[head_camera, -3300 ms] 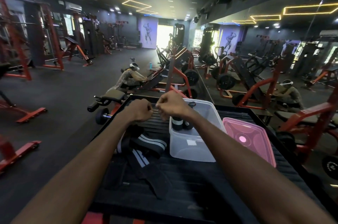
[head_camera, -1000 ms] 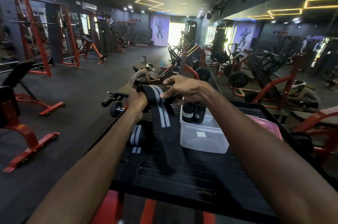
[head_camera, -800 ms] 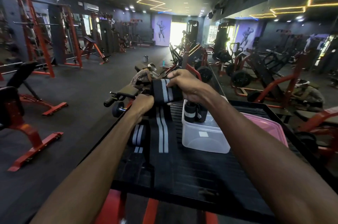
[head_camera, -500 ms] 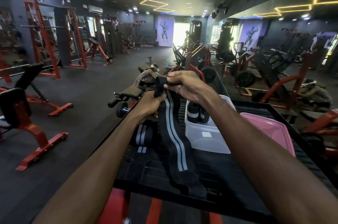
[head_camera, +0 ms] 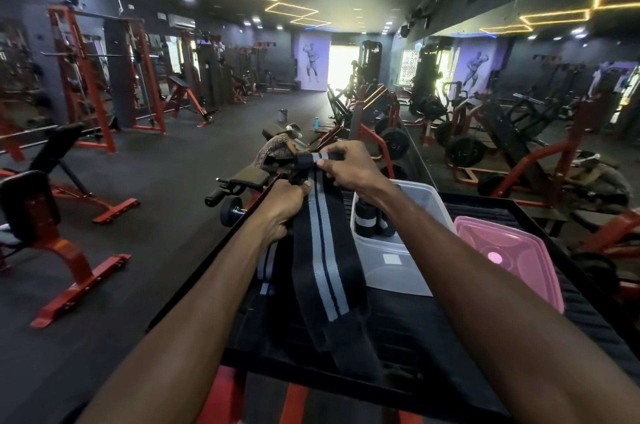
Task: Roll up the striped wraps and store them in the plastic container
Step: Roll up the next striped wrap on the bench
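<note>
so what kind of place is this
A gym, almost certainly: red-framed weight racks line the left wall, a plate-loaded machine stands on the right, and bodybuilder posters hang at the far end.

Striped wrap (head_camera: 325,261): matt woven cloth; container (head_camera: 398,271): translucent smooth plastic; lid (head_camera: 512,250): glossy pink plastic; platform (head_camera: 433,326): matt ribbed black.

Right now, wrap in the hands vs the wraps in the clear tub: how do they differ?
The held wrap hangs mostly unrolled, its tail trailing onto the black bench top; the stored wraps are tight rolls. The held wrap is pinched between the left hand and right hand; the stored wraps stand free inside the plastic container. Both are black with pale stripes.
</note>
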Demonstrator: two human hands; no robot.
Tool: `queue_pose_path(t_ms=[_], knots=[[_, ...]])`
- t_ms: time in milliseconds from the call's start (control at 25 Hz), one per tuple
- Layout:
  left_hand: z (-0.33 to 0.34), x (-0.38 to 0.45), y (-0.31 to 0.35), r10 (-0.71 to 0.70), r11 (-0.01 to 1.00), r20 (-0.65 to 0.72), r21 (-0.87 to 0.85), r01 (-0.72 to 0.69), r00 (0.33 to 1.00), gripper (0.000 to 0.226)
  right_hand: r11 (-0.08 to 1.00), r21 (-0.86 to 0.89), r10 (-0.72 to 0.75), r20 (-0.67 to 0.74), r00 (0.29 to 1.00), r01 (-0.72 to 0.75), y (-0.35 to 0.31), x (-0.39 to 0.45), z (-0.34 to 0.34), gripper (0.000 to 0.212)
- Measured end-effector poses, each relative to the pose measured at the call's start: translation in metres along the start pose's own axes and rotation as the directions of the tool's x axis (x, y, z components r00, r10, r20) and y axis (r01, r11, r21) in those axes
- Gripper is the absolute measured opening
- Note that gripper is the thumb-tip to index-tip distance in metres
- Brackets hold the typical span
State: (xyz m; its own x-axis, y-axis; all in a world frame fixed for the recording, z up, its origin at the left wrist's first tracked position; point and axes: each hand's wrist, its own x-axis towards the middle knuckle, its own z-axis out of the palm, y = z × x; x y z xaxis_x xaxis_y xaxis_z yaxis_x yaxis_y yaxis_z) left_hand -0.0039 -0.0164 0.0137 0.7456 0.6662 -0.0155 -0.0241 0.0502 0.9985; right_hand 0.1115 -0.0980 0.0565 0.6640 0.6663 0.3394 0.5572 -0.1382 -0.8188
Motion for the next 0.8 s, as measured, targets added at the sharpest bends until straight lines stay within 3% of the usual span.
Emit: queue_pose_path(t_ms=[200, 360, 480, 640, 800], knots=[[0.005, -0.002, -0.006, -0.089, 0.996, 0.080, 0.006, 0.089, 0.993, 0.021, 0.983, -0.182, -0.051, -0.132, 0.990, 0.027, 0.008, 0.000, 0.011, 0.021], [-0.004, 0.001, -0.023, -0.182, 0.981, 0.101, 0.089, 0.173, 0.978, 0.023, 0.962, -0.271, -0.018, -0.086, 0.996, -0.006, 0.020, 0.001, 0.026, 0.025], [-0.015, 0.002, -0.029, -0.128, 0.986, 0.067, 0.120, 0.119, 0.989, 0.015, 0.980, -0.201, 0.006, 0.042, 0.999, 0.003, 0.031, -0.001, 0.027, 0.026], [-0.020, 0.008, -0.031, -0.024, 0.995, 0.053, -0.094, 0.029, 0.998, 0.018, 0.990, -0.107, 0.101, 0.078, 0.992, -0.093, 0.040, -0.008, 0.034, 0.024], [-0.023, 0.022, -0.033, 0.040, 0.991, -0.102, -0.122, -0.052, 0.994, 0.016, 0.933, 0.164, 0.271, 0.263, 0.926, -0.319, 0.028, -0.015, 0.035, 0.022]])
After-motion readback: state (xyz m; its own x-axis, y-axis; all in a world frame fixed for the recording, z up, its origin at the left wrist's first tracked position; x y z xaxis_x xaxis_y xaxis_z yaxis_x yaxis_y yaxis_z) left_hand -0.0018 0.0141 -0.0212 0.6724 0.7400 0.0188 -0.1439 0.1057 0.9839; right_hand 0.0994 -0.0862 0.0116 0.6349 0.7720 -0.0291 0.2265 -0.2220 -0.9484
